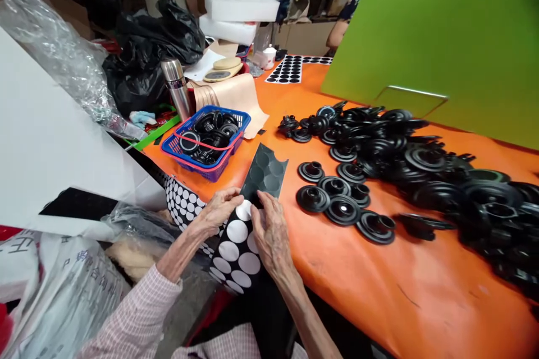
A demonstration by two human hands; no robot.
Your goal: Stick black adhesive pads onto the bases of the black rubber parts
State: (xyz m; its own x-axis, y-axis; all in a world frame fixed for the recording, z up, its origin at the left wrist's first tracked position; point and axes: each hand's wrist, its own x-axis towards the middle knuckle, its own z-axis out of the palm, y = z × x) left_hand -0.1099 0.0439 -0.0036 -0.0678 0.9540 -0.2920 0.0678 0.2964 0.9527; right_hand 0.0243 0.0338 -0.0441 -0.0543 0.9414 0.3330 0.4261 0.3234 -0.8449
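Observation:
A dark grey sheet (263, 171) marked with round cut circles lies at the table's front edge. Below it, a black sheet with white circles (238, 252) hangs down over the edge; whether the two are one piece I cannot tell. My left hand (223, 207) pinches the sheet's left side where the dark and white-dotted parts meet. On the other side, my right hand (272, 230) has its fingers bent over the same strip, thumb side toward my left hand. What lies between my fingertips is hidden. Right of my hands sit several round black plastic parts (343, 207) with raised hubs.
A large heap of black parts (400, 151) spreads over the orange table (328, 269). A blue basket (206, 168) with a pink handle holds more. A steel thermos (177, 87) stands behind it. A green panel (442, 28) rises at the far right; a person's arm (337, 33) shows behind it.

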